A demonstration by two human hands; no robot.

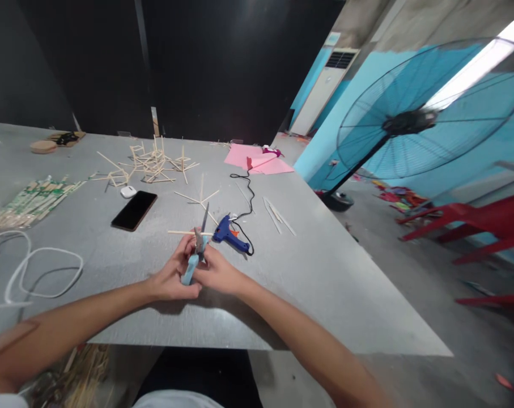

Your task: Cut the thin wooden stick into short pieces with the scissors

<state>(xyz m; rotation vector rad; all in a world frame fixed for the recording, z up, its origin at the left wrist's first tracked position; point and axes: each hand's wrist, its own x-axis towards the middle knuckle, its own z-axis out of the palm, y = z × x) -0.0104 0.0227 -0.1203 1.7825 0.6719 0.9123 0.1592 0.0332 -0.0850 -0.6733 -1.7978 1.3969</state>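
Note:
My left hand [169,279] and my right hand [220,271] are close together above the front of the table, both closed around a pair of scissors [190,270] with light blue handles. The blades point away from me and stand apart. Just beyond my fingertips is a thin wooden stick [182,232]; I cannot tell whether it touches the blades. A blue hot glue gun [231,235] lies on its side right of the scissors, its black cord running back. Behind the hands lies a small branched frame of joined sticks [200,201].
A phone [134,211], a white earbud case [128,192], stick frames [154,161] and packaged sticks [35,204] lie left and back. Loose sticks [277,215] and pink paper [257,160] lie right. A white cable [48,249] curls left. A large fan [410,122] stands beyond the table [345,306].

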